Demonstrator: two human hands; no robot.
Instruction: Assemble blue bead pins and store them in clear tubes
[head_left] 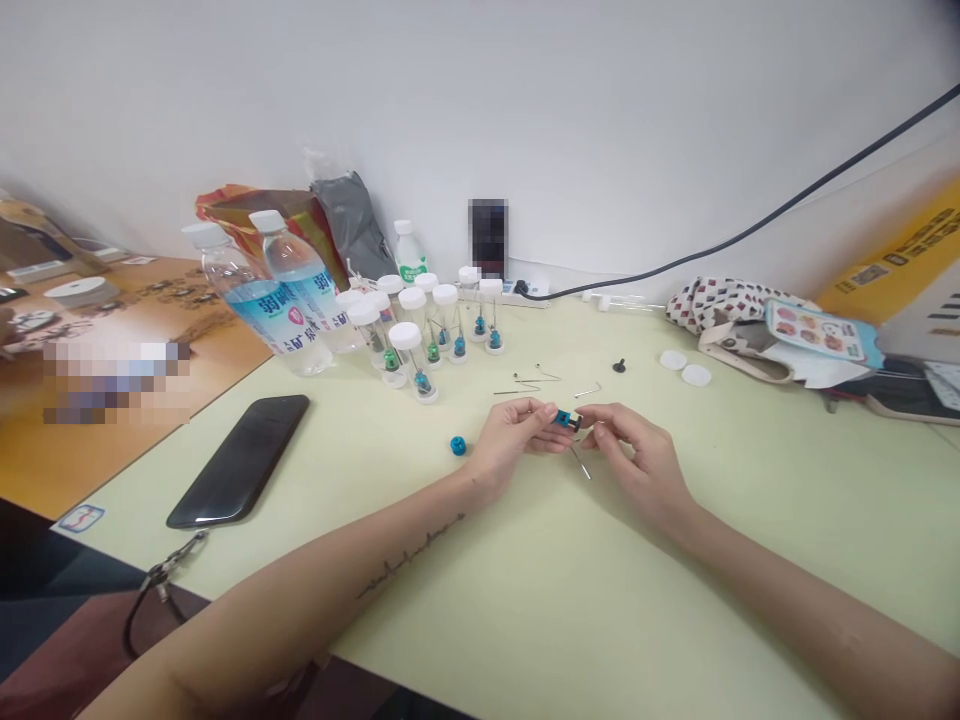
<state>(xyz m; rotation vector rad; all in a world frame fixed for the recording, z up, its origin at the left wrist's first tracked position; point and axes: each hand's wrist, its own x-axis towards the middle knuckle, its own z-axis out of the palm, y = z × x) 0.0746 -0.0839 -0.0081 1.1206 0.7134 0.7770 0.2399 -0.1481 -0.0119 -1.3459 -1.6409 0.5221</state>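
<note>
My left hand [517,435] is closed around a small blue part [562,418] with a black end, held just above the table. My right hand [637,455] is beside it, fingers curled in at the black end; whether they grip anything there is too small to see. A thin metal rod [582,463] lies below the fingertips, between the hands. Left of my left wrist sits a round blue piece [458,446]. Beyond the hands are several thin bent wires [525,385], a small L-shaped metal rod [587,391] and a black piece with a flange [619,366].
Several clear tubes with white caps [406,350] stand at the back, blue or green parts inside. Left are water bottles [300,290] and a phone [240,460]. Right are two white discs [696,375] and a patterned pouch [720,310]. A dark cable [675,262] crosses the wall.
</note>
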